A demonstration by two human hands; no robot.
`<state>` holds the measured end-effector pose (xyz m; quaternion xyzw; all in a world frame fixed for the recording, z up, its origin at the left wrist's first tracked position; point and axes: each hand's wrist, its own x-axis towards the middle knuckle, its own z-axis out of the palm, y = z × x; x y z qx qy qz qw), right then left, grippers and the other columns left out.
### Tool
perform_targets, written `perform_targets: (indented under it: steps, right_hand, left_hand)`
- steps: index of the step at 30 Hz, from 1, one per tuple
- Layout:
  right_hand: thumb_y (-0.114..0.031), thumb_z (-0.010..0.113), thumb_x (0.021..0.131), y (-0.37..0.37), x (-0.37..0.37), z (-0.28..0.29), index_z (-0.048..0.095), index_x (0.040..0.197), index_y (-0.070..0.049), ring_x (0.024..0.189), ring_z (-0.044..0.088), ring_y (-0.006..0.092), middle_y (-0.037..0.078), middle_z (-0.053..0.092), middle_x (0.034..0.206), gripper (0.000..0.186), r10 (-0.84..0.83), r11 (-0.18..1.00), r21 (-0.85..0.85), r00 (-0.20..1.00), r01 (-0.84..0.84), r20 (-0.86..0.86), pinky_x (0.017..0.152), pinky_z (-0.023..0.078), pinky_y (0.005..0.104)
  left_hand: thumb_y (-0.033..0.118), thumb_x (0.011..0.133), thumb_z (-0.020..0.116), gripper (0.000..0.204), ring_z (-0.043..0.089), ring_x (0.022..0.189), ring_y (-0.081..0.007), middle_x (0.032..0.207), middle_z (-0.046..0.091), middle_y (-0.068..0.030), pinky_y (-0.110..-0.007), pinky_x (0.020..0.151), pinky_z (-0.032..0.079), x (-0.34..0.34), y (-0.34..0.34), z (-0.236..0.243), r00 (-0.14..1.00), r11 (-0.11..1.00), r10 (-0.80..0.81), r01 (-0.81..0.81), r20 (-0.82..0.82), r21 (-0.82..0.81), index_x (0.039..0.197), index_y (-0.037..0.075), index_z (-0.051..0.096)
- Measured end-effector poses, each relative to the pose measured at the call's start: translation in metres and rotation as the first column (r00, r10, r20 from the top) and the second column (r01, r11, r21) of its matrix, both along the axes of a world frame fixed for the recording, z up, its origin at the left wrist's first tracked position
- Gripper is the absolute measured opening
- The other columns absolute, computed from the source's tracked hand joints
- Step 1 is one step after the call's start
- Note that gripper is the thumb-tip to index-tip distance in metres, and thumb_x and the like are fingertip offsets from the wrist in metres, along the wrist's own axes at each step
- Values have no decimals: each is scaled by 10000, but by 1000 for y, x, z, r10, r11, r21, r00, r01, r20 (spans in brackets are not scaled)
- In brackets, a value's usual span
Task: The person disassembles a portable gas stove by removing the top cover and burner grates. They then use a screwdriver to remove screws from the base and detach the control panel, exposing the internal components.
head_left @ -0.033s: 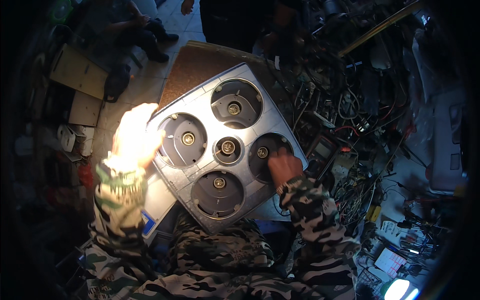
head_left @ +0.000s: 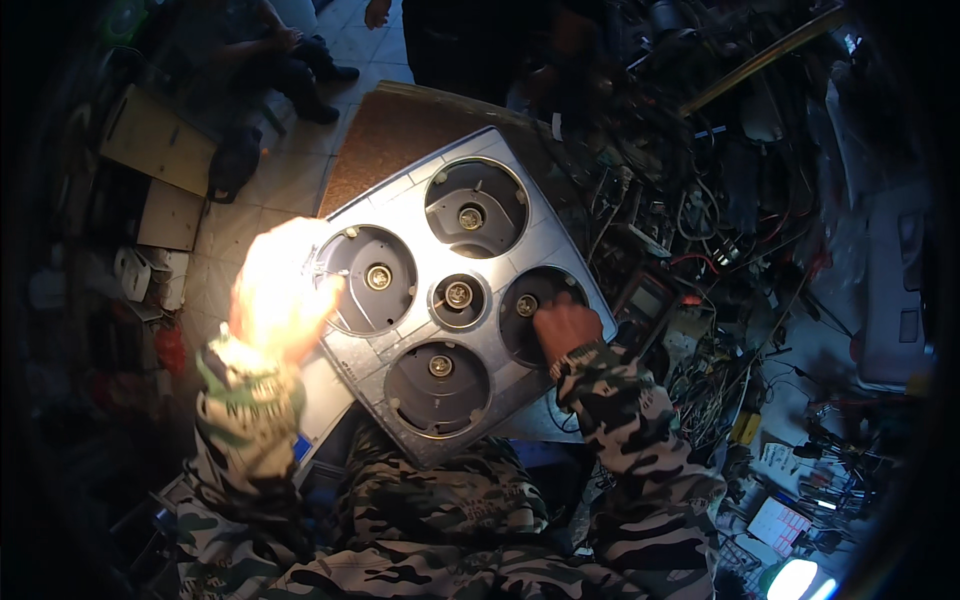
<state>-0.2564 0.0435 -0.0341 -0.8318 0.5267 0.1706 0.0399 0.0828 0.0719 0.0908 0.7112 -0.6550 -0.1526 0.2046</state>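
A square silver bathroom heater lamp panel (head_left: 410,238) rests tilted in front of me, one corner toward my lap. It has four large round recesses and a smaller middle one, each with a lamp socket (head_left: 458,294) showing. My right hand (head_left: 570,328) grips the panel at the right recess, its fingers bent down inside the rim and partly hidden. Over the left edge, my left hand (head_left: 285,290) reaches to the left recess. Strong glare washes out most of its fingers, so their grip does not show.
Beneath the panel lies a brown board (head_left: 375,140). Tangled cables (head_left: 690,370) and a multimeter (head_left: 643,302) crowd the right side. A person sits at the far left (head_left: 290,65), and another stands beyond the board. A lit lamp (head_left: 793,578) is at the lower right.
My left hand has moved slightly right and down, farther over the left recess. My right hand stays at the right recess, and the panel has hardly shifted.
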Motion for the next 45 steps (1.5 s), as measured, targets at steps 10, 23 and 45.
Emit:
perform_targets:
  steps: [10,23,45]
  right_hand:
    - [-185,695,812,-19,-1,-47,809,820,-79,756,702,356,181,639,889,156,246,968,-17,958,-251,-147,543,578,473]
    - [-206,669,794,-48,-28,-58,769,731,-101,670,721,300,177,709,885,159,627,744,287,779,-604,14,539,580,423]
    - [-58,687,831,-122,51,57,635,867,-52,775,708,331,128,648,868,64,546,838,-208,778,-505,310,604,583,421]
  left_hand:
    - [63,737,784,331,570,1177,-363,1226,639,-146,-462,989,476,-85,100,-69,946,979,-202,196,-253,-52,1044,-7,683]
    - [42,756,738,262,560,1158,-303,1198,645,-89,-432,980,471,-81,104,-100,927,973,-187,131,-324,-188,1014,17,701]
    - [32,764,745,211,574,1151,-289,1171,654,-93,-422,978,478,-84,105,-101,932,978,-144,82,-332,-193,970,6,708]
